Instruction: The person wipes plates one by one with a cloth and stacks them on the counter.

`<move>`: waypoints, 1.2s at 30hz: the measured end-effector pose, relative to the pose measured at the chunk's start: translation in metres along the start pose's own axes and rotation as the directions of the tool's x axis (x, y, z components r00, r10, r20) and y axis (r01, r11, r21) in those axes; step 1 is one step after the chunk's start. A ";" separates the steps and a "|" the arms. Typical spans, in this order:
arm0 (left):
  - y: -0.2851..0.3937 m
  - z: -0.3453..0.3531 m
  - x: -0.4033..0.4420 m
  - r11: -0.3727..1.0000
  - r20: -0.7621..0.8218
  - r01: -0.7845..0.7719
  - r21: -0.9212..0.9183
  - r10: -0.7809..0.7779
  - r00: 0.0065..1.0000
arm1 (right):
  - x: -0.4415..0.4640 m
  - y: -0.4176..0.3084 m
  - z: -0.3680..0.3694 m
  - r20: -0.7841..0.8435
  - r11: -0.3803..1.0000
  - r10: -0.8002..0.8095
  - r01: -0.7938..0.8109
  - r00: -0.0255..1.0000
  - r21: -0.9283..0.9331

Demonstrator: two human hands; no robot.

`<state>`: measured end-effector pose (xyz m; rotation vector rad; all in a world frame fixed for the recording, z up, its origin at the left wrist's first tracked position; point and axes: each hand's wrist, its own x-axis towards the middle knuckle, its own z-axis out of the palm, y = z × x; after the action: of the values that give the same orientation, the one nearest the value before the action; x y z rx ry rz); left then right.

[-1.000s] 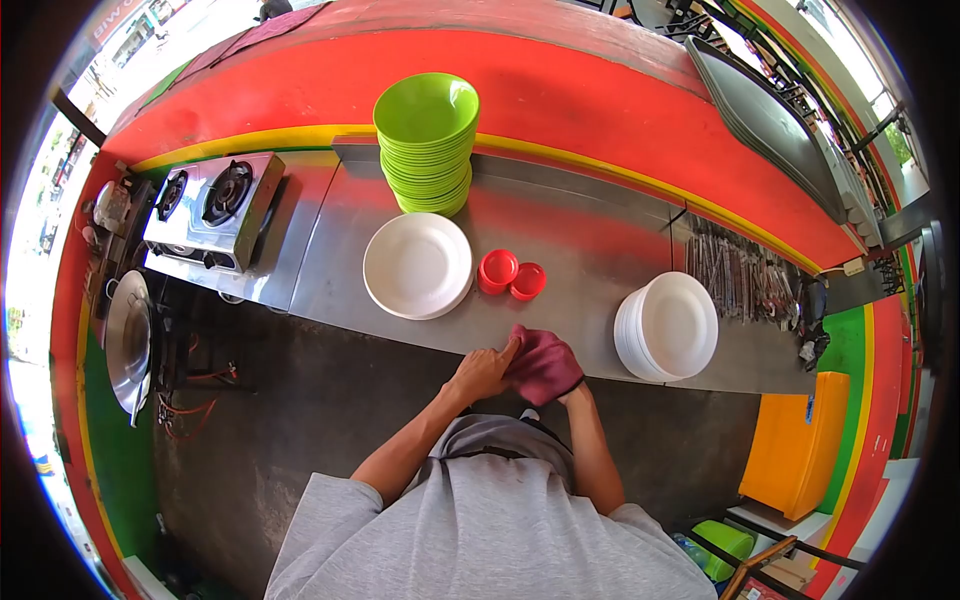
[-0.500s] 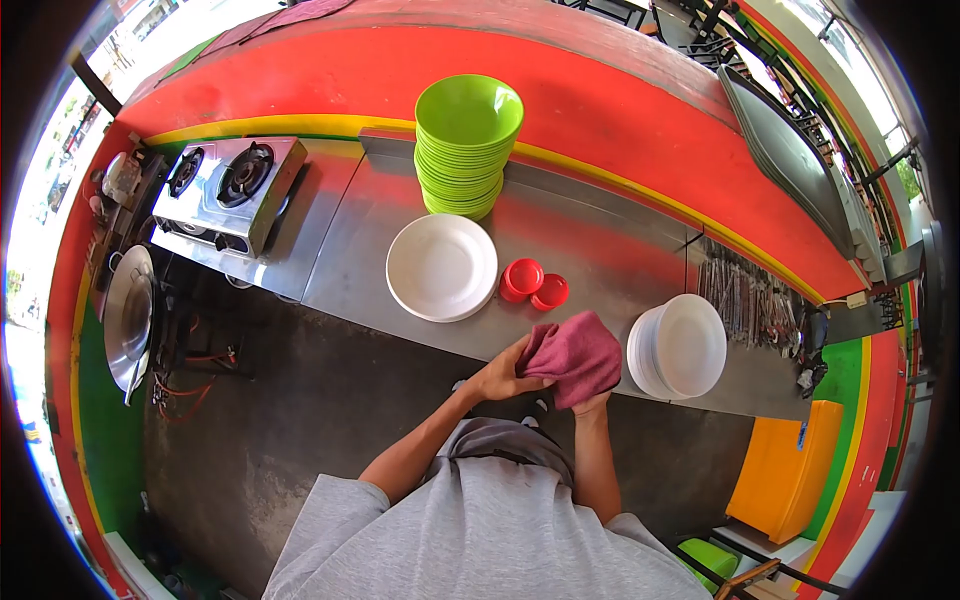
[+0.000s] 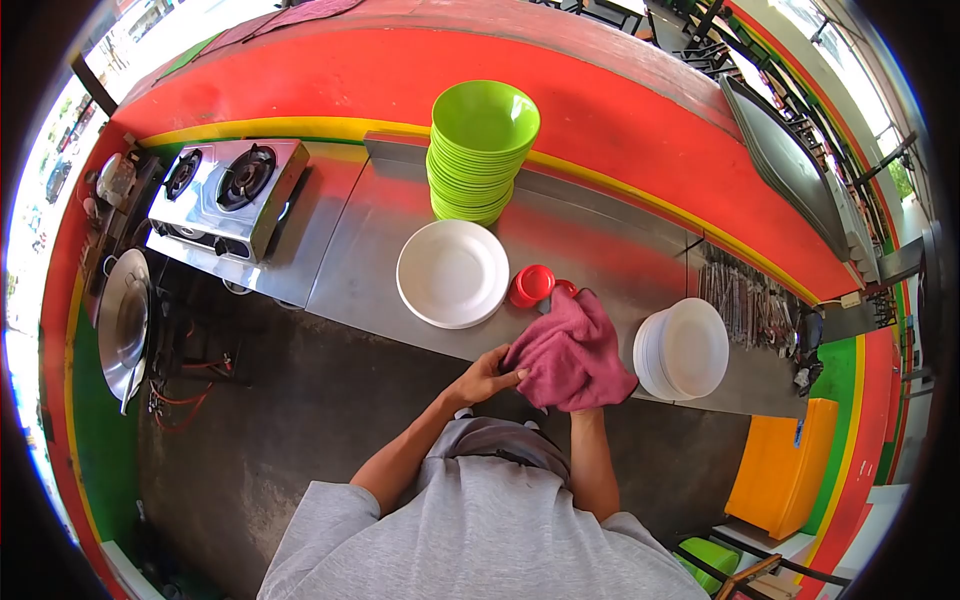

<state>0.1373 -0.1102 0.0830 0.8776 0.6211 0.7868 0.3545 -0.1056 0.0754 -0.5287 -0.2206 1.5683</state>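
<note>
A maroon cloth (image 3: 572, 355) hangs bunched between my hands, just in front of the counter's near edge. My left hand (image 3: 487, 377) pinches its left side, thumb and fingers closed on the fabric. Beneath the cloth is my right hand (image 3: 587, 413), its fingers covered and only the wrist end showing; the cloth rests over it. Whether anything is wrapped inside cannot be seen. Just beyond the cloth stand small red cups (image 3: 533, 285), one partly hidden by it. A stack of white plates (image 3: 453, 272) lies to the left, and another white stack (image 3: 694, 350) to the right.
A tall stack of green bowls (image 3: 486, 120) rises at the back of the steel counter (image 3: 370, 235). The two-burner stove (image 3: 228, 195) is at left, with a wok (image 3: 125, 320) below it. Cutlery (image 3: 745, 300) lies at right, above a yellow-orange box (image 3: 785, 470).
The maroon cloth has opened out and now drapes lower over my right hand, covering its fingers. It also hides part of one red cup. My left hand has shifted slightly left.
</note>
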 end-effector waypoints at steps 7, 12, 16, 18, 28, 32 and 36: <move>0.012 -0.011 -0.012 0.993 0.200 0.060 -0.099 -0.039 0.979 | -0.006 0.021 0.006 0.059 1.000 0.001 -0.001 0.998 -0.015; 0.028 -0.009 -0.022 0.940 0.272 0.204 0.274 -0.280 0.921 | 0.014 0.012 0.025 0.364 0.960 0.018 0.086 0.931 -0.266; 0.001 -0.014 -0.025 0.950 0.178 -0.050 0.309 -0.006 0.984 | 0.040 -0.005 0.065 0.696 0.619 0.058 0.521 0.716 -0.588; 0.000 -0.019 -0.026 0.949 -0.009 -0.118 0.294 0.126 0.992 | 0.040 -0.006 0.089 0.788 0.251 0.060 0.754 0.613 -0.607; 0.035 -0.122 -0.015 0.731 -0.680 -0.030 0.681 0.648 0.344 | 0.017 0.047 0.075 0.340 0.488 -0.216 0.402 0.916 -0.775; 0.015 -0.178 0.007 0.732 -0.709 0.075 0.677 0.622 0.332 | 0.029 0.073 0.013 0.309 0.978 0.062 -0.120 0.949 0.172; 0.007 -0.184 0.017 0.774 -0.734 0.098 0.626 0.542 0.410 | 0.025 0.080 0.005 0.124 0.994 0.024 -0.037 0.992 0.104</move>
<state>0.0062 -0.0149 -0.0067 1.0890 1.8455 1.3954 0.2812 -0.0862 0.0385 -0.3548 -0.2218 1.6340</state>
